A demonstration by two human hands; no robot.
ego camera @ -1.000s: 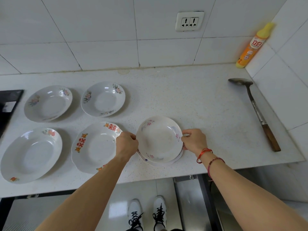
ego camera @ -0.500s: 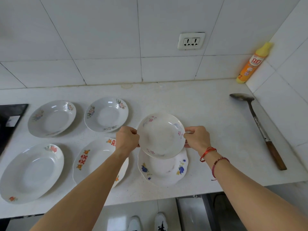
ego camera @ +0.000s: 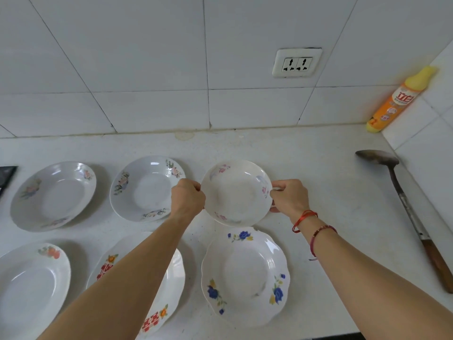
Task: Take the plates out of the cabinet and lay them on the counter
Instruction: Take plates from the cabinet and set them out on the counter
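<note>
My left hand (ego camera: 188, 200) grips the left rim of the pink-flowered plate (ego camera: 236, 192); my right hand (ego camera: 288, 198) grips its right rim, thumb on top. I cannot tell whether the plate touches the counter (ego camera: 318, 168) or is just above it. Just nearer me lies the blue-flowered plate (ego camera: 245, 276), flat on the counter. Left of my left hand sits a pale floral plate (ego camera: 144, 188), with another (ego camera: 52, 196) further left. Under my left forearm lies the red-patterned plate (ego camera: 171, 285). A metal spatula (ego camera: 402, 200) lies well right; a yellow bottle (ego camera: 399, 99) leans in the corner.
</note>
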